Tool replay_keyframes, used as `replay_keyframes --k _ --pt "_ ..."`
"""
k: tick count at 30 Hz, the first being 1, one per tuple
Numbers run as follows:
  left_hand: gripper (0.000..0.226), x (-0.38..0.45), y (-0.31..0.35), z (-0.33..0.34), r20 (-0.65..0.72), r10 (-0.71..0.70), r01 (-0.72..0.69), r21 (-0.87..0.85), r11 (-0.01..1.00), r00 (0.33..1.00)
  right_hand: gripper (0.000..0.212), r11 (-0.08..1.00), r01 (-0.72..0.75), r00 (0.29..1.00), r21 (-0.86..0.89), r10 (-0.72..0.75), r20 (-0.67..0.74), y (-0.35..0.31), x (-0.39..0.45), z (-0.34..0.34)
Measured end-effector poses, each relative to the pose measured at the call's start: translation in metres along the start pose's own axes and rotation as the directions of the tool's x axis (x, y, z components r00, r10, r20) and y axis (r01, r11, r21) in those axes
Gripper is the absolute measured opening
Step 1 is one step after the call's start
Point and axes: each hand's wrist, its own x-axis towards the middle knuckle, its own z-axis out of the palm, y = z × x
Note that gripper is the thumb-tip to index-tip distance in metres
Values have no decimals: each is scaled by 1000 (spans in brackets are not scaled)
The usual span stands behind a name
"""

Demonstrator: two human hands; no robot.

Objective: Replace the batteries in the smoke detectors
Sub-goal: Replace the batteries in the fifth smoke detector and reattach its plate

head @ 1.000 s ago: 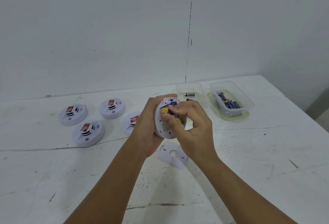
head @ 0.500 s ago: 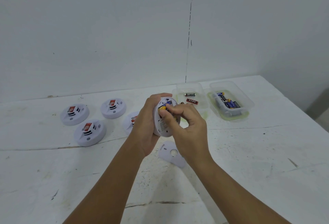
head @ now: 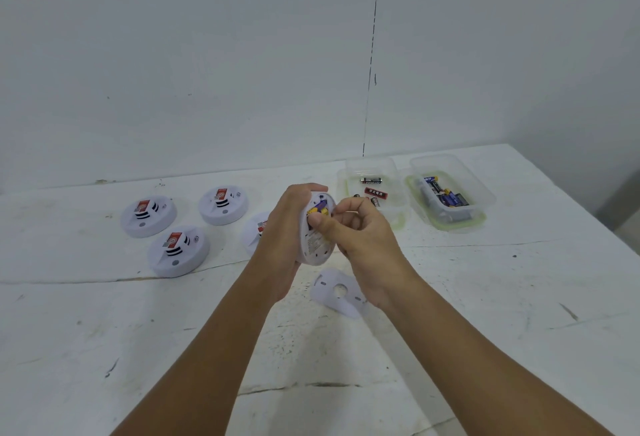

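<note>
My left hand [head: 282,227] grips a white smoke detector [head: 317,245] on edge above the table, its open back turned toward me. A blue and yellow battery [head: 320,208] sits in its compartment. My right hand [head: 360,245] has thumb and fingertips curled onto that battery at the compartment. The detector's white mounting plate [head: 337,292] lies on the table just below my hands.
Three more detectors [head: 149,215] [head: 223,205] [head: 178,250] lie at the left, a fourth [head: 256,231] half hidden behind my left hand. At the back right stand two clear tubs: one [head: 372,169] with red and black batteries, one [head: 460,176] with blue ones. A white wall rises behind.
Both hands and the detector have shifted slightly left and away. My right fingers stay working at the battery compartment, and the red battery in the nearer tub has come into view.
</note>
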Motion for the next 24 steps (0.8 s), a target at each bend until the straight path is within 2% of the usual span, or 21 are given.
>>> replay_keyframes --k 3,6,8,11,13,14,16,17,19,21,24 --pt "45 -1 -3 -1 22 18 -19 45 999 1000 46 983 -171 985 72 170 22 -4 7 -5" --pt "41 -2 -4 -3 40 32 -36 94 995 999 52 965 -260 966 42 258 32 -7 13 -9" --pt "32 -1 -3 -5 55 13 -18 90 996 998 52 970 -243 970 27 243 35 -4 15 -9" --pt "31 2 -3 -10 33 -8 5 93 996 999 49 982 -188 982 -32 188 9 4 14 -12" --pt "43 3 -6 -12 -13 -10 11 125 992 1000 50 972 -162 987 -170 157 -43 10 13 -18" --pt "50 3 -8 -14 -37 -10 14 119 993 999 50 946 -135 991 -293 122 -63 12 13 -23" --pt "56 3 -11 -21 -93 -22 27 53 998 995 46 800 -50 998 -597 55 -10 14 10 -36" --pt "52 4 -12 -24 -114 -36 39 24 999 993 44 674 -3 996 -739 67 57 14 8 -41" --pt "34 5 -15 -28 -135 -52 53 1 999 989 51 390 85 966 -917 192 172 14 4 -48" --pt "25 7 -17 -30 -145 -53 52 -7 999 988 69 197 155 937 -968 280 207 18 2 -50" --pt "27 7 -18 -30 -147 -62 57 -33 998 987 80 86 208 941 -974 253 224 24 1 -47"
